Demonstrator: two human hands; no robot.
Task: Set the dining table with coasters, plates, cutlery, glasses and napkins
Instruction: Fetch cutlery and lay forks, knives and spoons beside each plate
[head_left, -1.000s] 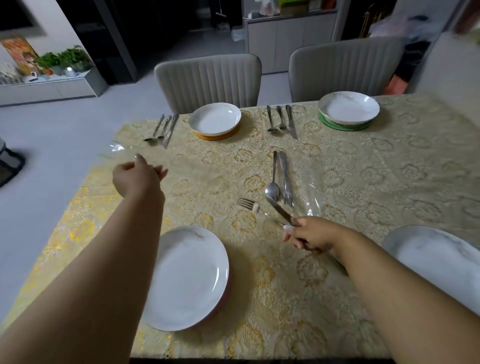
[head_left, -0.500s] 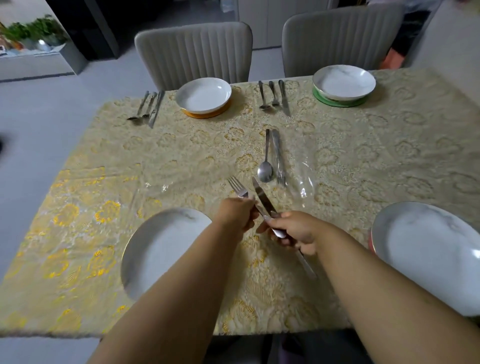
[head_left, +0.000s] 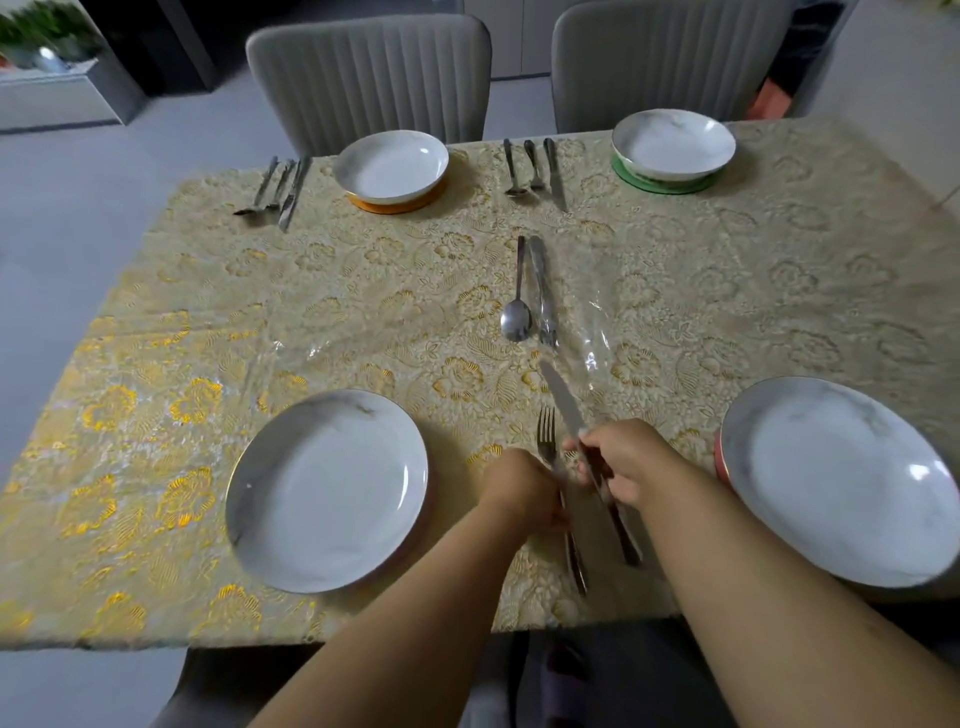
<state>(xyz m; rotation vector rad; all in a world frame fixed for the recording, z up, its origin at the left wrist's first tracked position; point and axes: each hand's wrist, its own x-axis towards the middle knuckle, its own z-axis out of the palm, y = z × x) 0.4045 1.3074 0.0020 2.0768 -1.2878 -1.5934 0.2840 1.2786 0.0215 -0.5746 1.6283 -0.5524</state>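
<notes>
My left hand (head_left: 522, 488) grips a fork (head_left: 546, 434) by its handle, tines pointing away from me. Beside it my right hand (head_left: 621, 460) grips a table knife (head_left: 563, 402), blade angled up and left. Both sit between two white plates near the front edge: one at the left (head_left: 327, 491) and one at the right (head_left: 841, 480) on a red coaster (head_left: 721, 460). A spoon (head_left: 517, 312) and another fork (head_left: 543, 296) lie loose at the table's middle.
Across the table a plate on an orange coaster (head_left: 392, 166) and a plate on a green coaster (head_left: 672, 145) each have a cutlery set to their left (head_left: 275, 189) (head_left: 535, 169). Two grey chairs (head_left: 369, 73) (head_left: 660, 57) stand behind. Clear plastic covers the gold tablecloth (head_left: 182, 322).
My left hand came in from the far left and took the fork. Both hands have drawn the fork and knife back toward the front edge, between the two near plates.
</notes>
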